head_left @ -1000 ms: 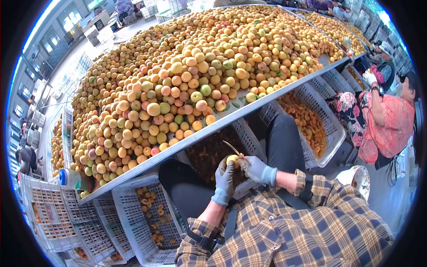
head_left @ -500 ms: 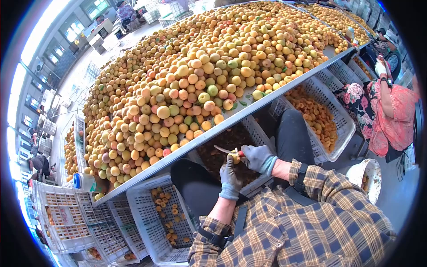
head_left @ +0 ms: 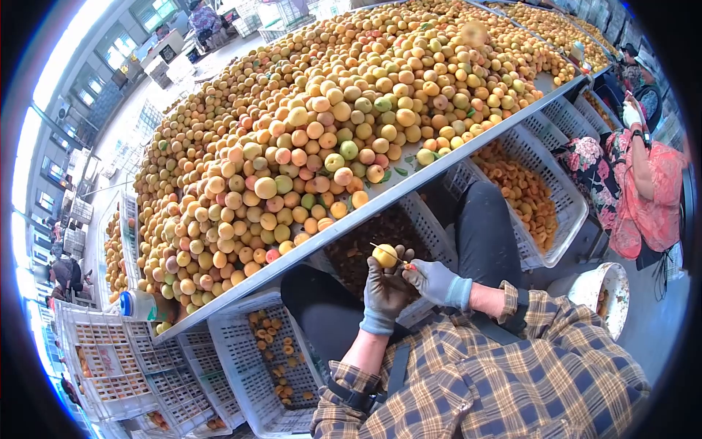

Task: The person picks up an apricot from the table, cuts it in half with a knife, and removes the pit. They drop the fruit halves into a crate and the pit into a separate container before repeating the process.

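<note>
My left hand, in a grey glove with darkened fingers, holds up a whole yellow apricot at its fingertips. In my right hand, also gloved, is a small knife with an orange-red handle. Its thin blade lies across the apricot. Both hands are over a crate of dark scraps between my knees. Just beyond them runs the metal edge of a table heaped with apricots.
A crate of apricot halves stands beyond my right knee; another crate with fewer halves is at my left. A white bucket and a co-worker in pink are at right. A capped jar stands at the table's left corner.
A whole apricot is now in my left hand, where a cut piece was before. My hands have parted slightly, and the knife now crosses the fruit. A blurred round fruit appears over the heap's far side.
</note>
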Tool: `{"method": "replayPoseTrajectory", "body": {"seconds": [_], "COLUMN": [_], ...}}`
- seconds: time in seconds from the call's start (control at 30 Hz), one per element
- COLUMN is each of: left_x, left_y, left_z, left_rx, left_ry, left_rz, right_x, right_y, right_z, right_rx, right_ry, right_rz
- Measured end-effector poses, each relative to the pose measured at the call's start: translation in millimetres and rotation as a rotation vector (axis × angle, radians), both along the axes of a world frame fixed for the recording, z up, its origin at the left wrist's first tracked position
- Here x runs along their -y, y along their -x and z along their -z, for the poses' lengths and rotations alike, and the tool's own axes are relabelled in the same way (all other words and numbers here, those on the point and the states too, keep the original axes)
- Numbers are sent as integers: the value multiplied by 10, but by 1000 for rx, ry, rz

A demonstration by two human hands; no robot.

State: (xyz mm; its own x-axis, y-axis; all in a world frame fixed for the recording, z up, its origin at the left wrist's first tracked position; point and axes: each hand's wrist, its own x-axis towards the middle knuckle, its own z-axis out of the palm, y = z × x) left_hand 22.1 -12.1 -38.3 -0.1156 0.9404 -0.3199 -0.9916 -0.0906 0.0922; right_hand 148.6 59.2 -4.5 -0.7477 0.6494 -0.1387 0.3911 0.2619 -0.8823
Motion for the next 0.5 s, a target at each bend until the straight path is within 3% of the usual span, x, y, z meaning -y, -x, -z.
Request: {"method": "replayPoseTrajectory", "body": {"seconds": [0.13,0.33,0.43,0.5], "left_x": [-1,-15,-62,-76], "left_y": [-50,53,45,108], "left_z": [32,169,117,203], "left_rx": [94,-180,-527,-538], "left_ry": [10,53,31,112], "left_rz": [12,48,-47,-16], "right_x": [15,-118,-150,-77], "right_y": [35,94,81,59], "right_z": [34,296,-48,-224], "right_rx": [132,92,171,173], "right_ry": [-16,94,-99,26], "right_rz": [30,-31,-74,14]}}
